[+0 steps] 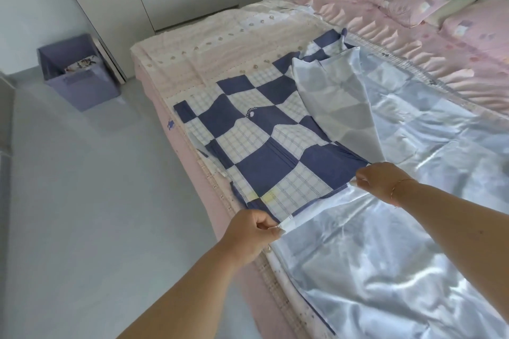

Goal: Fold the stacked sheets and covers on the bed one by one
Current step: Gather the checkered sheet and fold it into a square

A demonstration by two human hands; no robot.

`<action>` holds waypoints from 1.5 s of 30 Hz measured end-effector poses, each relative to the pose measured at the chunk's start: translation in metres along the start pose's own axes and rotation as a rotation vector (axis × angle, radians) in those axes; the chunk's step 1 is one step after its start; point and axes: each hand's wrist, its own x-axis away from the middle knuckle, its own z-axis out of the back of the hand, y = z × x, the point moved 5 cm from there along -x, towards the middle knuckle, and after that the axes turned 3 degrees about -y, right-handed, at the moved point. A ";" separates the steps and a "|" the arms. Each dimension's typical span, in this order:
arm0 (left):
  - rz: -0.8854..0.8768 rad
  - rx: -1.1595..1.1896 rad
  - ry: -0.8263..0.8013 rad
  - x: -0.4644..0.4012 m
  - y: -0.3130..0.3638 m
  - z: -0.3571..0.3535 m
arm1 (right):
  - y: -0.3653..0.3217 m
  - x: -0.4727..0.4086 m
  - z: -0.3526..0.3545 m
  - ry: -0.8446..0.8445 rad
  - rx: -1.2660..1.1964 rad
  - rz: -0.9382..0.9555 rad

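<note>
Both hands pinched one edge of the checked cover (264,143), left hand (252,231) lower centre, right hand (382,180) right, the cloth stretching away toward upper centre.

Open floor (82,201) left; bin (80,71) beyond.

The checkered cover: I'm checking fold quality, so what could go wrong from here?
1. The left hand and right hand only pinch the checkered cover at its edge; the edge could slip free.
2. A flap is turned back with the pale underside up, so the fold may trap wrinkles.
3. The cover lies near the bed edge and could slide off towards the floor.
</note>
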 end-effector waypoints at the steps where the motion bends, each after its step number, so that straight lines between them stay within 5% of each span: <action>1: 0.007 -0.004 0.006 0.004 -0.003 -0.008 | 0.001 0.006 -0.005 0.001 0.013 0.012; 16: -0.115 -0.053 0.080 0.097 -0.009 -0.128 | 0.049 0.147 -0.060 0.057 0.066 -0.017; 31: -0.046 -0.046 0.043 0.131 -0.022 -0.255 | 0.119 0.232 -0.141 -0.020 0.175 0.004; 37: 0.062 -0.100 0.093 0.112 -0.020 -0.289 | 0.143 0.219 -0.167 -0.057 0.091 0.067; 45: 0.378 -0.250 0.416 0.103 -0.036 -0.327 | 0.150 0.179 -0.219 -0.160 -0.030 0.313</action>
